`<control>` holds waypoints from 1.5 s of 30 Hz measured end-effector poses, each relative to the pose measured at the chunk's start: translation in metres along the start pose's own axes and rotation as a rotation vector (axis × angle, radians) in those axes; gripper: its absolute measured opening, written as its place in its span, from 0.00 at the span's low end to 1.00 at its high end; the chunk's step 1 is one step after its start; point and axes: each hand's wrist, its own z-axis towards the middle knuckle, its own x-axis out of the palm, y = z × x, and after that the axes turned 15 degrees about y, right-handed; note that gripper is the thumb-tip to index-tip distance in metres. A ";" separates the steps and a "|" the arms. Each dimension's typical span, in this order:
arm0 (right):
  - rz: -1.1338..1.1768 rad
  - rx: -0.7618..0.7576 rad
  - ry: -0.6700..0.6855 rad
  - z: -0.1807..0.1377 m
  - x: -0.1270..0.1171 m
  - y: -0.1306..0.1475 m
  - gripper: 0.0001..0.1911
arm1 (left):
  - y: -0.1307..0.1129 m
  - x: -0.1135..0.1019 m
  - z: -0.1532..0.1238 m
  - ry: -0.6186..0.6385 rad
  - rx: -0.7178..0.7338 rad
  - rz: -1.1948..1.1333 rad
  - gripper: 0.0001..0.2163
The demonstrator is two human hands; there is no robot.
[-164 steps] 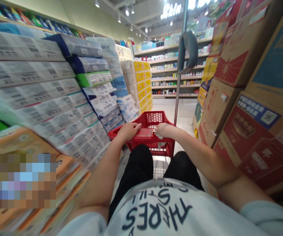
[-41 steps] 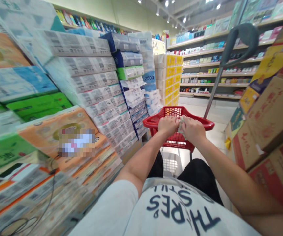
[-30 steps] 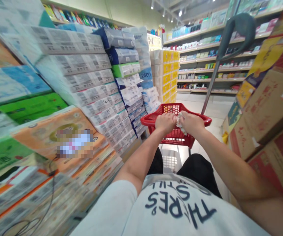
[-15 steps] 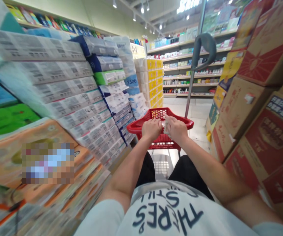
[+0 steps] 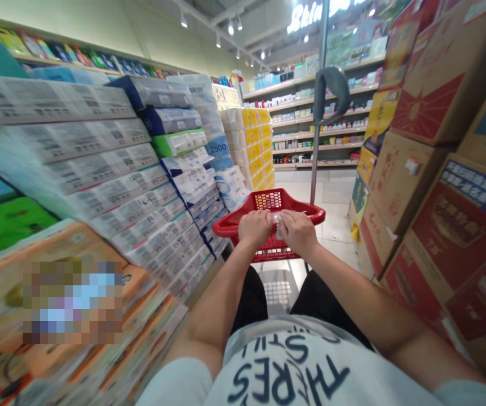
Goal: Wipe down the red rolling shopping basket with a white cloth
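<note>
A red plastic shopping basket (image 5: 301, 207) stands on the floor just in front of my knees. Its grey pull handle (image 5: 326, 97) rises upright at its far right. Both my hands are over the basket's near rim, knuckles up and close together. My left hand (image 5: 255, 226) is closed, and my right hand (image 5: 297, 230) is closed too. Between them they pinch a small crumpled white cloth or tissue (image 5: 278, 222).
Stacked packs of tissue and paper goods (image 5: 111, 186) wall the aisle on the left. Cardboard cartons (image 5: 433, 169) are piled high on the right. The tiled aisle floor (image 5: 336, 217) runs ahead to product shelves (image 5: 310, 129) at the back.
My hands came together over the basket's near rim from being apart on it, with the white cloth now held between both. The view swung left and then back.
</note>
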 end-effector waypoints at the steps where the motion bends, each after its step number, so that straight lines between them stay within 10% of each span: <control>1: 0.000 0.024 0.039 0.002 -0.002 -0.001 0.20 | 0.000 0.000 0.000 0.001 0.004 0.003 0.16; 6: 0.021 0.195 0.281 0.018 -0.017 -0.004 0.22 | -0.001 0.000 0.001 -0.010 0.010 0.011 0.16; 11: -0.025 0.036 -0.050 0.000 -0.003 -0.002 0.21 | 0.000 0.000 -0.001 -0.018 0.014 0.022 0.16; 17: -0.028 0.149 0.185 0.011 -0.009 -0.010 0.20 | 0.001 0.000 0.000 -0.014 0.021 0.017 0.16; 24: 0.014 0.004 -0.145 -0.006 0.008 -0.015 0.19 | 0.000 0.005 0.003 -0.038 0.027 0.008 0.15; 30: 0.038 0.231 0.223 0.017 -0.011 -0.020 0.20 | -0.001 0.012 0.000 -0.132 0.097 -0.022 0.17; 35: 0.003 0.041 -0.102 -0.001 -0.001 -0.016 0.18 | 0.000 0.024 -0.006 -0.205 0.161 -0.048 0.19; 41: -0.045 0.120 0.093 0.005 -0.007 -0.013 0.17 | 0.001 0.025 -0.006 -0.200 0.139 -0.054 0.19; 45: -0.032 0.026 -0.074 -0.001 0.001 -0.015 0.19 | 0.000 0.024 -0.006 -0.206 0.139 -0.058 0.19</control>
